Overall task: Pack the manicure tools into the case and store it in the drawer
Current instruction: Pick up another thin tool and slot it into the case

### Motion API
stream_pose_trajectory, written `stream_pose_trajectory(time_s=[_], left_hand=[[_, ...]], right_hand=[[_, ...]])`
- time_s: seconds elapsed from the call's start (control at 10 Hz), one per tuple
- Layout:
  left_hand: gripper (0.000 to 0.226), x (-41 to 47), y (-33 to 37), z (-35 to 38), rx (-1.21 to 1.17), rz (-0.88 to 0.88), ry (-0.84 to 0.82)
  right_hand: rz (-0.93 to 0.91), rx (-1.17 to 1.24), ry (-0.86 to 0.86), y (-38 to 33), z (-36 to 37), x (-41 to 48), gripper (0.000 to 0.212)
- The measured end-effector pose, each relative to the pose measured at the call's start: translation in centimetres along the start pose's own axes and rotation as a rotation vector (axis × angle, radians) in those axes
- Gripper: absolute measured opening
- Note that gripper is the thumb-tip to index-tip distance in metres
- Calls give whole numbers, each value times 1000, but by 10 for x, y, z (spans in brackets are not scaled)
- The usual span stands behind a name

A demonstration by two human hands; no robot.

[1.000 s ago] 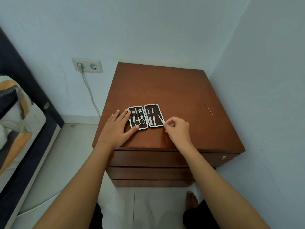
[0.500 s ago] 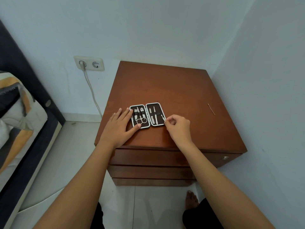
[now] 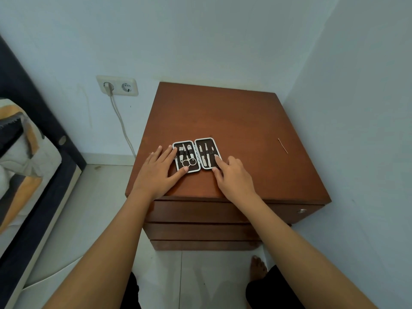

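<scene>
A small manicure case [image 3: 197, 144] lies open flat on the brown nightstand top [image 3: 223, 117], dark lining with a light rim. Its left half holds scissors [image 3: 189, 162] and other metal tools in loops; the right half holds three slim metal tools [image 3: 205, 155]. My left hand [image 3: 158, 172] rests flat beside the left half, thumb on its lower edge. My right hand [image 3: 234, 177] has fingers spread, the index fingertip pressing the rightmost tool in the right half. A thin stick [image 3: 283, 145] lies alone on the top toward the right.
The nightstand stands in a corner, with walls behind and to the right. Its top drawer [image 3: 214, 211] is closed, with a small knob [image 3: 302, 211] at the right. A wall socket [image 3: 117, 85] with a cable is on the left. A bed [image 3: 24, 157] lies far left. My foot [image 3: 257, 267] is below.
My right hand went from pinching a slim tool at the case's right edge to pressing it into the right half with spread fingers. The left hand stayed beside the case.
</scene>
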State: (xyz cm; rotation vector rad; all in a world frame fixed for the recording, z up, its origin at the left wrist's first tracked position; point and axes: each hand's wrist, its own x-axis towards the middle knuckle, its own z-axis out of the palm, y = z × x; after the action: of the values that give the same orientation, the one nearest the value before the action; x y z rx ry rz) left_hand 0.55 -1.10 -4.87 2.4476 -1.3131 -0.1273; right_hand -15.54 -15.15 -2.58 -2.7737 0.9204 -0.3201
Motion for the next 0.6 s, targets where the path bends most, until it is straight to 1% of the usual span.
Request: stream_pose_trajectory(time_s=[0.1, 0.2, 0.3, 0.4, 0.5, 0.6], left_hand=[[89, 0, 0, 0, -4, -3, -3], [89, 0, 0, 0, -8, -6, -2], [84, 0, 0, 0, -9, -7, -3], [83, 0, 1, -1, -5, -10, -10], [87, -1, 1, -2, -24, -3, -2], [85, 0, 1, -1, -17, -7, -1]], right_hand=[[-8, -11, -51, -2, 0, 3, 47], [-6, 61, -21, 0, 0, -1, 47], [-22, 69, 40, 2, 3, -11, 44], [-17, 42, 38, 1, 4, -10, 44], [-2, 21, -25, -2, 3, -2, 45], [-23, 1, -66, -1, 1, -1, 48]])
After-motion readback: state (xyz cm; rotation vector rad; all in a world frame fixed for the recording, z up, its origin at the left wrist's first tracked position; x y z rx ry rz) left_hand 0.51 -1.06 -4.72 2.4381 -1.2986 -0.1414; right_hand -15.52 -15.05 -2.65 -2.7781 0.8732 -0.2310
